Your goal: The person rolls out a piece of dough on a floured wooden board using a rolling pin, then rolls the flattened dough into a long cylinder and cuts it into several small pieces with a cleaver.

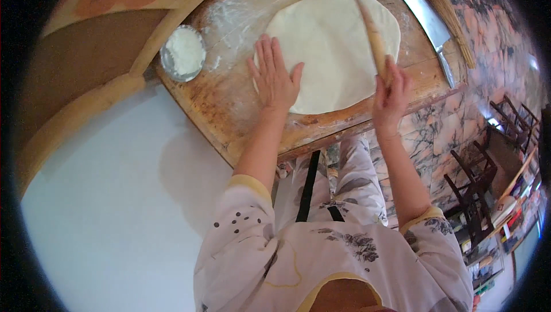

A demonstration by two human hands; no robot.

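A large, thin, roundish sheet of pale dough (321, 53) lies flat on a floured wooden board (224, 122). My left hand (272, 76) rests with fingers stretched out on the left edge of the dough. In my right hand (393, 97) is a tapered wooden rolling pin (370, 30), gripped at its near end. The pin points away from me over the right part of the dough; whether it touches the dough along its length I cannot tell. Loose white flour is smeared on the board beyond my left hand.
To the left, a bowl of white flour (186, 53) stands at the board's edge. A cleaver (427, 22) lies at the right, beside a straw whisk broom (450, 16). A white wall (115, 197) rises at the left. Dark wooden chairs (476, 185) stand on the patterned floor at right.
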